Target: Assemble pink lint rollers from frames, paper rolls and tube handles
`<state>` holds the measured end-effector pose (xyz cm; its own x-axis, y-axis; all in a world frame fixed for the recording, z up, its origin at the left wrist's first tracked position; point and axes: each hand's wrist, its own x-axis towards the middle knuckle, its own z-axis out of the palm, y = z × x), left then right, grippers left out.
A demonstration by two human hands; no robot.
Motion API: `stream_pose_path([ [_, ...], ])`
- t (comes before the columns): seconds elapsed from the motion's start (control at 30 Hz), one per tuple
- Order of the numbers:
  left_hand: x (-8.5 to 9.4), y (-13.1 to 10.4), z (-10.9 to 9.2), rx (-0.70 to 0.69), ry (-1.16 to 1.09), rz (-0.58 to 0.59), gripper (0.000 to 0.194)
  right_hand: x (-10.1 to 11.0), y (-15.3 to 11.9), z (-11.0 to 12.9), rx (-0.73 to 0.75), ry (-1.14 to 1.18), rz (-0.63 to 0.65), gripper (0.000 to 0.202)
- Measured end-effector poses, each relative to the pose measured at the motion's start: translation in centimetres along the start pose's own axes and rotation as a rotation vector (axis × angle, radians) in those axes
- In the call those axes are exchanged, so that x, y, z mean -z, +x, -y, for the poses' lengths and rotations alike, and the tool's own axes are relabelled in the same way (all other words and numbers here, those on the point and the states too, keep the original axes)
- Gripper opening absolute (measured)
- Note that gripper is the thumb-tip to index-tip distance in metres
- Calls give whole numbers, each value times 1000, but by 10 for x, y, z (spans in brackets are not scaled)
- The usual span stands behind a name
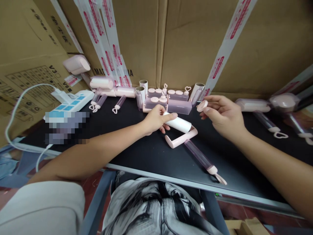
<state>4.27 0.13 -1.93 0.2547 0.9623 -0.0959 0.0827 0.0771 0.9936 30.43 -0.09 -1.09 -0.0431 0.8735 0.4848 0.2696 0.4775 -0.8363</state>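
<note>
My left hand [156, 120] is closed on the white roll of a lint roller [179, 123], thumb on top and fingers beneath. The roller's pink bent arm [182, 138] and its translucent purple handle [199, 156] extend toward the table's front edge, ending in a pink loop [221, 179]. To the right, my right hand [223, 116] pinches a round pink cap [202, 106] between thumb and fingers, above the table and apart from the roll. Behind the roll stand translucent purple covers [179, 106] with several pink caps [171, 92] in and on them.
Finished-looking lint rollers lie at the left [102, 83] and right [253, 105]. Paper-core rolls [140, 98] stand at the back. A white power strip [78, 99] with a cable is at left. Large taped cardboard boxes [195, 42] wall off the black table [141, 150].
</note>
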Motion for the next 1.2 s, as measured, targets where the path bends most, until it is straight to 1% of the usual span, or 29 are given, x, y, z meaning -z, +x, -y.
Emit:
stream_pose_path([
  [0.07,-1,-1,0,67,95,-34,57,4,13,-2,6,-123,-7,29],
  [0.13,-1,-3,-2,85,231,-60,54,2,29,-1,45,-319,38,24],
  [0.17,0,-4,-3,84,316,-61,54,0,38,1,79,-433,86,23],
  [0.23,3,-7,-7,69,483,-52,56,-10,55,6,163,-649,229,26],
  [0.3,6,-9,-10,50,602,-30,57,-23,71,9,245,-806,372,25],
  [0.33,7,-10,-11,42,638,-23,57,-30,78,10,279,-862,421,23],
  [0.43,11,-11,-15,58,713,14,55,-49,92,9,343,-973,521,20],
  [0.5,14,-11,-18,68,773,42,54,-58,97,4,364,-1017,563,23],
  [0.57,17,-9,-20,29,828,68,55,-63,99,-1,380,-1032,569,29],
  [0.63,21,-7,-19,-52,844,74,56,-65,100,-6,406,-1013,559,31],
  [0.73,28,-1,-17,-134,801,90,56,-62,97,-6,460,-946,523,34],
  [0.83,33,4,-15,-199,710,55,54,-56,86,7,477,-841,398,33],
  [0.9,34,6,-16,-254,554,6,55,-52,75,21,467,-738,318,31],
  [0.93,33,6,-17,-254,439,5,56,-51,69,29,475,-682,304,29],
  [1.0,30,3,-21,-198,201,56,61,-53,58,41,550,-571,353,28],
  [1.07,26,-2,-27,-133,35,141,69,-58,48,48,654,-455,456,27],
  [1.13,22,-9,-34,-116,-29,221,79,-65,42,51,725,-356,535,24],
  [1.2,19,-14,-38,-107,-47,286,85,-69,39,52,747,-310,569,21],
])
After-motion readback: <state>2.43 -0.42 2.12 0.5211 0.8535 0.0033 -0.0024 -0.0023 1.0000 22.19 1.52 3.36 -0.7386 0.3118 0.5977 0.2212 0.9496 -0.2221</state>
